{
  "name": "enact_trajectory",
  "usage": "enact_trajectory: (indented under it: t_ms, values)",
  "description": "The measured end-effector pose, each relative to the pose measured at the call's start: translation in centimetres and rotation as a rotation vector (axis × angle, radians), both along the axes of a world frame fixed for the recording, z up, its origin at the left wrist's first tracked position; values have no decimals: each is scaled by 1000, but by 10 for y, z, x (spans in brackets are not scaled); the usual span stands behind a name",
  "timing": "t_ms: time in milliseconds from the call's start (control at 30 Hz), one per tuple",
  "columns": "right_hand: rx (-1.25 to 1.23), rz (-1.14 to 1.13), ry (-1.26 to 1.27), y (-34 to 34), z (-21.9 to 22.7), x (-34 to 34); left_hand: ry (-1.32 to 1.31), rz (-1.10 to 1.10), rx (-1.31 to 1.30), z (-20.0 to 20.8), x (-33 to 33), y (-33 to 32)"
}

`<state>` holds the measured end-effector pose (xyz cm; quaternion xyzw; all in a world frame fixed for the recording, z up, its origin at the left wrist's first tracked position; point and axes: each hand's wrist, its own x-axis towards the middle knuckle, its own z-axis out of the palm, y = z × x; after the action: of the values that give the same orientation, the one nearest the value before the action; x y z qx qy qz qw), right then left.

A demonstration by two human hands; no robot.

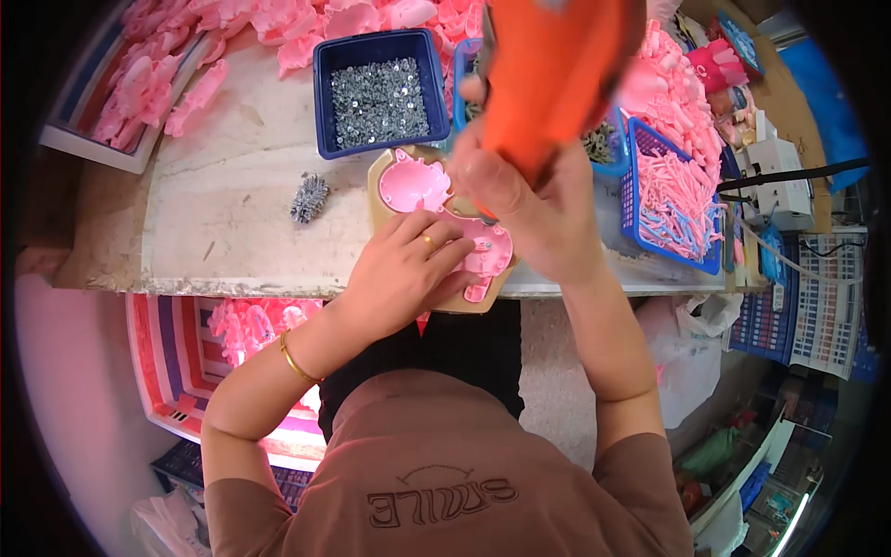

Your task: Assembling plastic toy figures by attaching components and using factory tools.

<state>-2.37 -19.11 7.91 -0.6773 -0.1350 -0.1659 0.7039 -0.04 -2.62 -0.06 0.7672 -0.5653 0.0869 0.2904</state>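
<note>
My right hand [548, 218] is wrapped round an orange power screwdriver [561, 84], which is blurred and points down. Its tip comes close to a pink plastic doll-like shell [415, 183]; my fingers partly hide whether it touches. The hollow shell lies face up in a tan holding block [380, 186] at the table's front edge. Over the shell's middle, my left hand [404, 265] rests with bent fingers, gripping it and covering part of it. A small bristly clump of grey screws [309, 198] lies left of the block.
Behind the block stands a dark blue bin [323, 102] of small metal screws [380, 102]. On the right, a blue basket [631, 200] holds thin pink and blue parts. Pink shells [278, 32] pile up at the back, and a striped box [167, 362] sits under the table.
</note>
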Motion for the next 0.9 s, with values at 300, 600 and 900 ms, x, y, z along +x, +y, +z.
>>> enact_trajectory:
  t_ms: [300, 600, 900]
  values:
    - [-570, -592, -487, -25, 109, 4, 59, 152, -43, -8, -19, 31]
    - [-126, -136, -207, -56, 144, 112, 70, 200, 61, -10, -26, 29]
    - [-229, -30, -68, 8, 130, 55, 28, 229, 187, -10, -25, 28]
